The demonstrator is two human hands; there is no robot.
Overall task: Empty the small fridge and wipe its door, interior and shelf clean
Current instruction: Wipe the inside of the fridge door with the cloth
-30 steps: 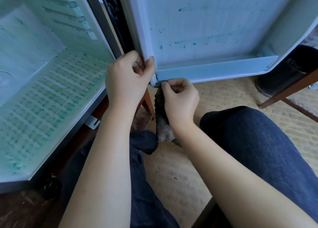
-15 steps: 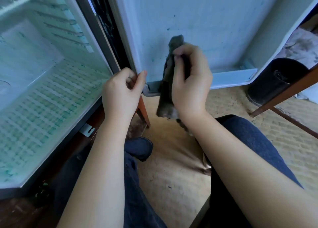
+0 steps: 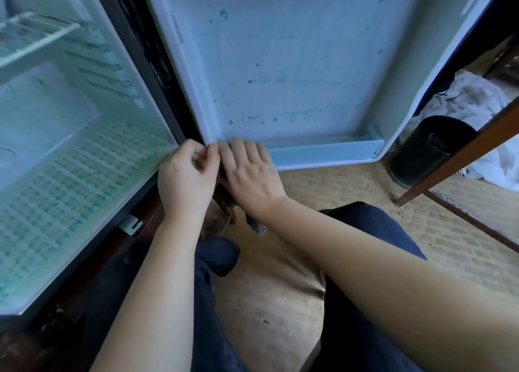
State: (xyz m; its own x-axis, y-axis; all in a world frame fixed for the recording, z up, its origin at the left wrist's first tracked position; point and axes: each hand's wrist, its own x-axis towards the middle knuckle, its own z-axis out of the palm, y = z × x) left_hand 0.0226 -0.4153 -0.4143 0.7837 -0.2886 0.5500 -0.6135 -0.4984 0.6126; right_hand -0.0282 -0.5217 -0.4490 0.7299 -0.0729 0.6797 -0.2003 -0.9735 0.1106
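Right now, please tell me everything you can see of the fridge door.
The door stands open, its pale plastic inner face toward the camera. Teal spots and smears mark that face. A raised rim frames it, and a shallow bin runs along the bottom. The left hand grips its lower corner on the hinge side; the right hand presses a dark cloth onto the bin's left end.

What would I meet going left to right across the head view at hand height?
Green-stained white ribbed fridge floor → left hand → right hand → pale blue plastic door shelf rail → black cylindrical bin → crumpled white fabric.
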